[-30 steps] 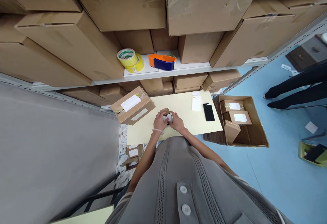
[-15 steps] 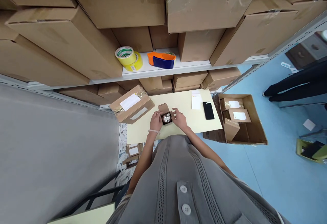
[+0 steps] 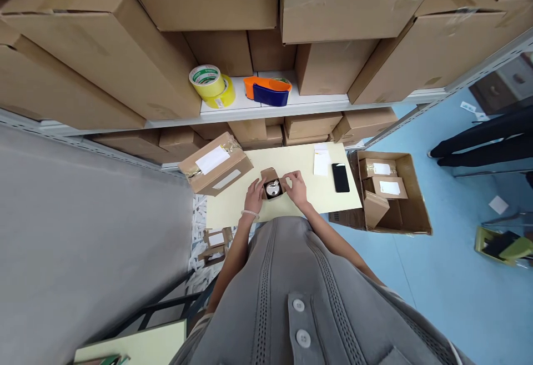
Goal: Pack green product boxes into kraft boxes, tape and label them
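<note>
- Head view, left hand: fingers curled and pressed against the left side of the small kraft box, with a pale beaded bracelet on the wrist.
- Right hand: fingers bunched together and pinching the box's right edge, so the two hands hold it from either side.
- Inside the box: a round silver object sits in a dark insert, its top facing up.
- Box position: nearly square, so no clear long axis, with its raised flap pointing away from the person. It is over the middle of a pale yellow board; whether it touches the board cannot be told.
- On the board: a taped carton with a white label lies at the left, and white paper slips and a black smartphone lie at the right.
- On the shelf above: yellow tape rolls with green lettering too small to read, beside an orange-and-blue tape dispenser.
- Right of the board: an open carton on the blue floor holds small labelled boxes; the labels cannot be read.
</note>
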The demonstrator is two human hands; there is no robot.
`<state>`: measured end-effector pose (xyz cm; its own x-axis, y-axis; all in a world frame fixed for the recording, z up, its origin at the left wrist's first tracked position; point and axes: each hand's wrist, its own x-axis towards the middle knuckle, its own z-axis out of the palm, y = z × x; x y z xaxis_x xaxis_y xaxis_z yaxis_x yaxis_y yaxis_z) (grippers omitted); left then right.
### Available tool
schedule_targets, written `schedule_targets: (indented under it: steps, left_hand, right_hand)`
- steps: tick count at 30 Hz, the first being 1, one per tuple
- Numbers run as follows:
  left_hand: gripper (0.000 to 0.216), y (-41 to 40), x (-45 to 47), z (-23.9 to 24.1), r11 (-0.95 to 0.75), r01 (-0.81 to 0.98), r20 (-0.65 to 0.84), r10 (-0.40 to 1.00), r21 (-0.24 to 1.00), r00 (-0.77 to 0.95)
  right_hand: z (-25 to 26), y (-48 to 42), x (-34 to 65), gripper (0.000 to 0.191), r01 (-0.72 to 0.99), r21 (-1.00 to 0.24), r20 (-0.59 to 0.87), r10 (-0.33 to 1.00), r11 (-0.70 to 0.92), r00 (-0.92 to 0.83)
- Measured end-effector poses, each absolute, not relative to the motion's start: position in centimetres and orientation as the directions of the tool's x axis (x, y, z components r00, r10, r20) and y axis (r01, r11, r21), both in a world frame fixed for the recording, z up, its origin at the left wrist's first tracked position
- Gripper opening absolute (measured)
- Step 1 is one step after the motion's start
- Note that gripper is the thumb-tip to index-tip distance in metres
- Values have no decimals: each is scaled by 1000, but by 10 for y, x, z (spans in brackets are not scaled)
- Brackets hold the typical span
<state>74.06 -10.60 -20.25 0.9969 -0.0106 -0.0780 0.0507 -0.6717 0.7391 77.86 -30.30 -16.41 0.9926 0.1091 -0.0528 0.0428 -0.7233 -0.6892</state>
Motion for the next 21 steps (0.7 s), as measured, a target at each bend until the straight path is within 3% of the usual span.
schedule_targets:
  steps: [6, 12, 16, 21]
  left_hand:
    - [48, -107, 740, -197, -717, 5, -76, -67, 697, 995]
    - [85, -112, 736, -199, -773, -33, -127, -146, 633, 981]
    - [93, -117, 737, -203, -754, 30, -136, -79, 656, 988]
    - [89, -121, 738, -206, -667, 37, -83, -37, 744, 996]
  right_hand:
    - [-133, -285, 778, 31, 362, -348, 0, 386, -865, 922]
    - [-131, -255, 785, 64, 410, -66, -274, 412, -909, 869]
    - [-136, -236, 794, 74, 438, 32, -386, 394, -898, 834]
    - [-135, -234, 798, 67, 461, 64, -354, 412, -885, 840]
